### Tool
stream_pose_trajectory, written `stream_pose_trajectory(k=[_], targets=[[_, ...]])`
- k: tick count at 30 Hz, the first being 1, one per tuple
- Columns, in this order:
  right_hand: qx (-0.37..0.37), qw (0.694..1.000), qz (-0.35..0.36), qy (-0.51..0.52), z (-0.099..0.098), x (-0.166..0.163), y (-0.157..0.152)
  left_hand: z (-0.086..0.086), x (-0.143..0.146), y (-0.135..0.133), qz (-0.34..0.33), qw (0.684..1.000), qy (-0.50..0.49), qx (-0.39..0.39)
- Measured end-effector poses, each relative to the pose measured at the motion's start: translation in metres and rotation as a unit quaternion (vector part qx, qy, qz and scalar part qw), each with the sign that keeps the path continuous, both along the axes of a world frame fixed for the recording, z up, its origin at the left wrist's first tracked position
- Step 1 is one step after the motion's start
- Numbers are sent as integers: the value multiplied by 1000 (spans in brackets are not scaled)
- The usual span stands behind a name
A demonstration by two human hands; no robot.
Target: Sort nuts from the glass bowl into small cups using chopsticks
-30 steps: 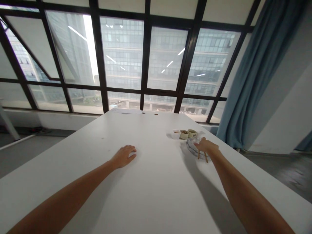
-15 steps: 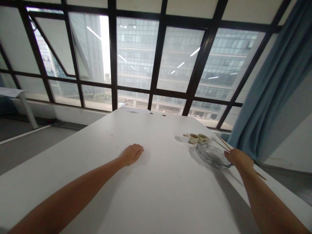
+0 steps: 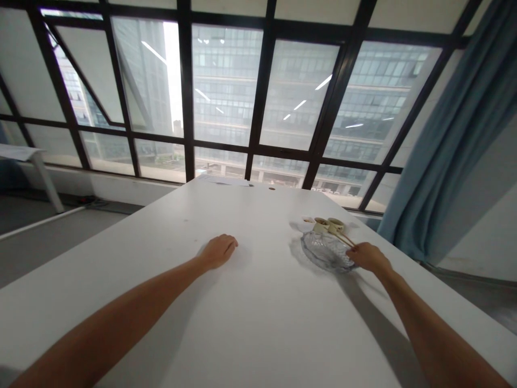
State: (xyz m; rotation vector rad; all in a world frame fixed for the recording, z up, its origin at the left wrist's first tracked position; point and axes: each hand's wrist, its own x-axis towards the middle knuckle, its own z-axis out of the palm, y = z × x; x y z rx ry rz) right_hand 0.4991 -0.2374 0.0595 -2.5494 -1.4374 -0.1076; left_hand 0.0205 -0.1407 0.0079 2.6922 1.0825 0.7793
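My right hand (image 3: 368, 257) grips a pair of wooden chopsticks (image 3: 342, 237) and is at the right rim of a clear glass plate (image 3: 323, 251) with a wavy edge and a cut pattern. The tips of the chopsticks point left over the plate's far side. Whether the fingers also pinch the rim, I cannot tell. Just behind the plate, two cream-coloured cups (image 3: 335, 225) stand beside a small white container (image 3: 307, 223), with small bits inside that are too small to name. My left hand (image 3: 218, 251) rests palm down on the white table (image 3: 250, 312), fingers loosely curled.
White paper (image 3: 226, 181) lies at the table's far edge, near a dark round spot (image 3: 272, 188). Windows rise beyond the table. A blue curtain (image 3: 440, 161) hangs at the right. Another white table (image 3: 20, 152) stands at the far left.
My right hand has moved left with the chopsticks, and the glass plate has shifted left and slightly away, closer to the cups. My left hand has stayed almost where it was.
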Motion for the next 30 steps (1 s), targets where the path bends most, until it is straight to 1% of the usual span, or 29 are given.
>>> stream_pose_trajectory(k=[1,3,5,6,7,8,10,12,13,15,17,21,25,27,30], targets=[[-34,999,21,5,0,-13,2,1,0,-1,3,1000,5,1],[-56,996,64,7,3,-41,4,2,0,-2,11,1000,11,3],[-55,988,143,36,6,-66,4,2,1,-3,19,1000,3,1],[-40,983,168,59,8,-76,3,2,1,-3,20,1000,-5,1],[-15,982,178,68,9,-84,3,1,1,-4,18,1000,-14,2],[9,982,174,67,10,-89,2,0,1,-3,11,1000,-22,7],[42,989,133,50,9,-93,1,-3,0,-2,-11,999,-28,22],[38,994,94,36,6,-92,0,-5,-2,0,-29,999,-19,32],[28,995,86,31,3,-90,0,-7,-3,2,-33,999,-12,32],[9,995,98,12,-5,-88,2,-8,-4,4,-35,999,3,20],[-3,992,128,-9,-13,-89,4,-9,-4,5,-45,999,13,4],[-12,985,170,-23,-29,-98,8,-7,-3,4,-59,998,11,-2],[-9,979,198,-43,-37,-106,8,-7,-2,3,-56,998,-5,4],[8,980,195,-47,-37,-105,11,-7,-1,3,-54,998,-14,5],[57,985,154,-50,-33,-97,24,-6,0,2,-59,998,-23,3]])
